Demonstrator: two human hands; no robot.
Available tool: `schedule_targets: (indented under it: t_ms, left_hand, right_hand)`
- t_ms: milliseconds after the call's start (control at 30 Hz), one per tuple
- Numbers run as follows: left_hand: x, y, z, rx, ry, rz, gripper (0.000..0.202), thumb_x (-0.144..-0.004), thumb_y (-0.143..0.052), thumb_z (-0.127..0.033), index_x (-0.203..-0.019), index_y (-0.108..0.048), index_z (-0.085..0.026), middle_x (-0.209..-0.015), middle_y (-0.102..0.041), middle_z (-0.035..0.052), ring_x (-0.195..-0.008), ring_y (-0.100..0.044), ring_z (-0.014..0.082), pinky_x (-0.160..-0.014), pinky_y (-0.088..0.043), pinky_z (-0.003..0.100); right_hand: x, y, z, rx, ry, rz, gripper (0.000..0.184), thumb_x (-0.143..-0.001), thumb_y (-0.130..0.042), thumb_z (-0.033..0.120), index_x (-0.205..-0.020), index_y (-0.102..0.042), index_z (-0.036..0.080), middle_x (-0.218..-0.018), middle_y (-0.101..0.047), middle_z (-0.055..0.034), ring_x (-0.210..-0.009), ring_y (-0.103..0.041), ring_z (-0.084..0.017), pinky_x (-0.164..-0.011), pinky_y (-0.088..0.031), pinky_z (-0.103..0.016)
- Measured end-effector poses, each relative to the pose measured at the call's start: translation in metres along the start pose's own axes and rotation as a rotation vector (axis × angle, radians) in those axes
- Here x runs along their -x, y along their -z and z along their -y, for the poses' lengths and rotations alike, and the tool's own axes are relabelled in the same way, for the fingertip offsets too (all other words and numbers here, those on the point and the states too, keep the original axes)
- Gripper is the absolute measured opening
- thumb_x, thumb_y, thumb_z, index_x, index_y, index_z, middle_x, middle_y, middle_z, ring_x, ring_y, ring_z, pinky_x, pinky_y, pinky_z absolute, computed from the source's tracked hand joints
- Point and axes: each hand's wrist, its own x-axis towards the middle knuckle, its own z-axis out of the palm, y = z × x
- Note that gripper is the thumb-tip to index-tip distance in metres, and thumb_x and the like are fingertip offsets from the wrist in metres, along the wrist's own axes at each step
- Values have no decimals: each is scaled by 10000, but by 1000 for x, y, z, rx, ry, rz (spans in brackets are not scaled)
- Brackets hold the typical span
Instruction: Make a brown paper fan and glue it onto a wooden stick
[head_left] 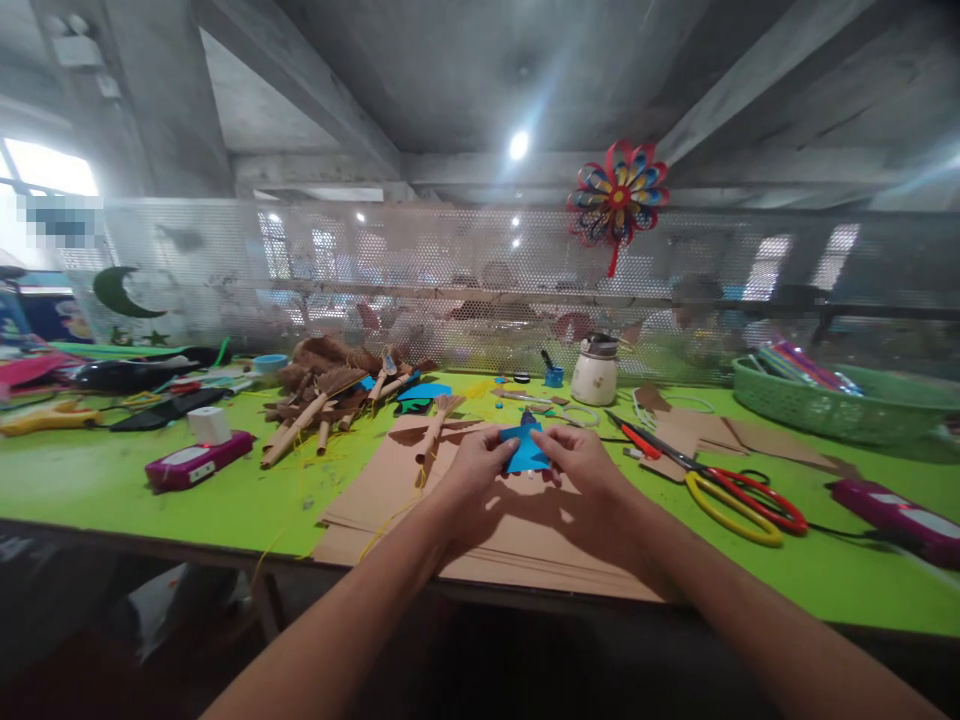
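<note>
Between my two hands is a small piece of blue paper (527,449), raised a little above a stack of brown paper sheets (525,545). My left hand (480,465) pinches its left edge between thumb and fingers. At the opposite edge, my right hand (579,462) grips it in the same way. Just left of my hands lies a rolled brown paper piece with a fringed end (433,435). To the right, large scissors with red and yellow handles (712,480) rest on the green table (300,505).
A pile of brown paper rolls (315,400) lies at the left behind a purple power strip (199,462). Toward the back stand a white jug (595,375) and a green basket (840,405). Another purple power strip (904,515) is at the right. A mesh partition (450,260) bounds the table.
</note>
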Motion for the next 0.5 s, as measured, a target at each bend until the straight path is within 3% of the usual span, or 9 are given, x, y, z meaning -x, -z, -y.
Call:
schedule_targets:
  t_ms: [133, 267, 367, 500]
  left_hand:
    - [3, -3, -5, -72, -41, -31, 207, -717, -631, -330, -673, -581, -135, -586, -509, -14, -554, -428, 102, -533, -317, 232]
    - [4, -3, -4, 18, -41, 84, 264, -664, -678, -280, -878, -618, -138, -775, -610, 40, -673, -505, 133, -612, -381, 244]
    - [0, 1, 1, -35, -33, 39, 205, -663, -668, -302, -777, -614, -140, -692, -575, 29, -627, -472, 128, -589, -366, 241]
    - [-3, 5, 6, -66, -17, 54, 231, -724, -584, -390, -697, -595, -160, -621, -524, 16, -557, -429, 122, -547, -337, 242]
  right_hand:
    - [2, -1, 0, -39, -48, -25, 319, -684, -671, 453, -626, -557, 160, -480, -497, 49, -389, -434, -76, -383, -323, -205]
    - [2, 0, -3, -38, -19, -85, 322, -727, -633, 446, -600, -529, 169, -461, -473, 53, -369, -402, -72, -370, -306, -206]
    - [1, -1, -3, 3, 17, -107, 364, -781, -563, 472, -583, -525, 169, -430, -473, 41, -356, -404, -78, -367, -313, -212]
    - [-1, -1, -2, 37, 91, -192, 315, -794, -542, 455, -792, -626, 152, -535, -564, 4, -432, -488, -104, -422, -401, -224]
